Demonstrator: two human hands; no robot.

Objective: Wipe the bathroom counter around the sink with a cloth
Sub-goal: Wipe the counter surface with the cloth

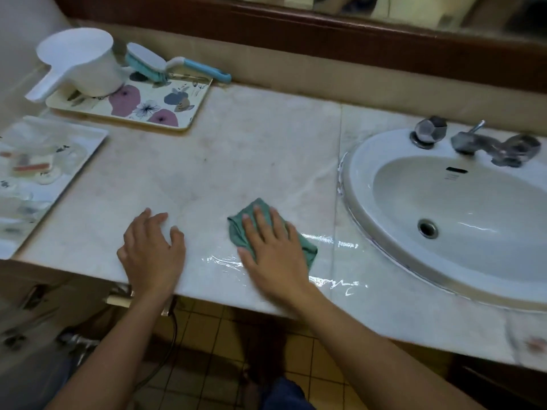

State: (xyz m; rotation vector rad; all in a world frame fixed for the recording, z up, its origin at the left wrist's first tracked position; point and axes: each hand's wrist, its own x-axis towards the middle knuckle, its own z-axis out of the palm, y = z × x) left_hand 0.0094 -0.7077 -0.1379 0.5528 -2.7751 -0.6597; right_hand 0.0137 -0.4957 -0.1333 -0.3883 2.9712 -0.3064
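A green cloth [239, 227] lies bunched on the pale marble counter [236, 149], left of the white oval sink [364, 161]. My right hand [273, 253] presses flat on top of the cloth, fingers spread and pointing away from me. Wet streaks shine on the counter beside and in front of that hand, toward the sink. My left hand [152, 248] rests flat on the bare counter near the front edge, fingers apart, holding nothing.
A floral tray [159, 110] at the back left carries a white scoop jug [83, 60] and a blue scrubbing brush [159, 65]. A second tray [88, 143] with small wrapped items sits at the far left. Metal taps [473, 143] stand behind the basin. A mirror frame runs along the back wall.
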